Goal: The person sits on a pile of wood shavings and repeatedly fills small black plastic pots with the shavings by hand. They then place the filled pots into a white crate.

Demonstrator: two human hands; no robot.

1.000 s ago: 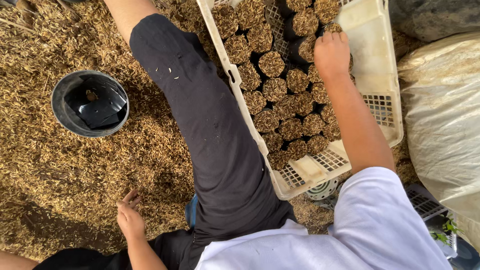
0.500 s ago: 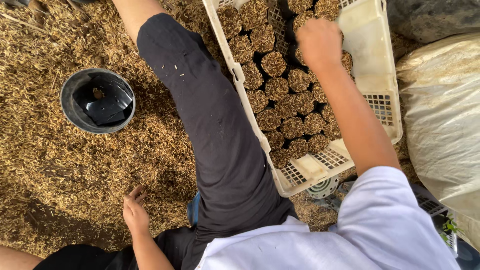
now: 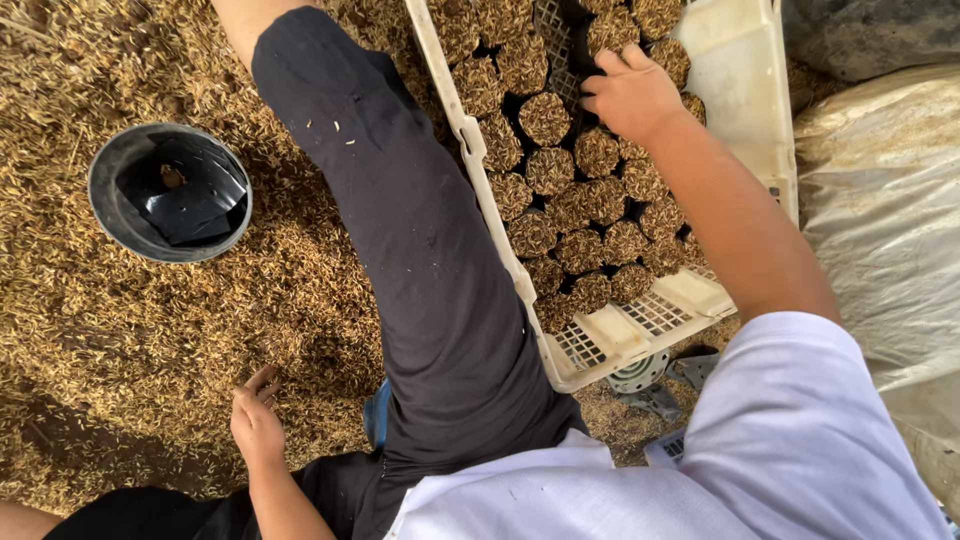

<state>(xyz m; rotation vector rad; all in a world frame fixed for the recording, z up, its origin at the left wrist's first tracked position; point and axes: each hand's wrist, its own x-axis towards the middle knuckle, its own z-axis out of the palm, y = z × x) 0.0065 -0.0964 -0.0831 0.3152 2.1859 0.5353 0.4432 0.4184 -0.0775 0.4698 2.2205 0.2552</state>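
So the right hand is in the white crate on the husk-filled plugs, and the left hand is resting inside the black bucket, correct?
Not quite. The head view shows the left hand down on the loose husk, well apart from the black bucket. The rest holds: the right hand is in the white crate, on the husk-filled plugs.

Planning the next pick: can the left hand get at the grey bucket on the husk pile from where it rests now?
Probably yes. The left hand rests on the husks, and only loose husk lies between it and the grey bucket. The black-clad leg stays off to the side, not across that path.
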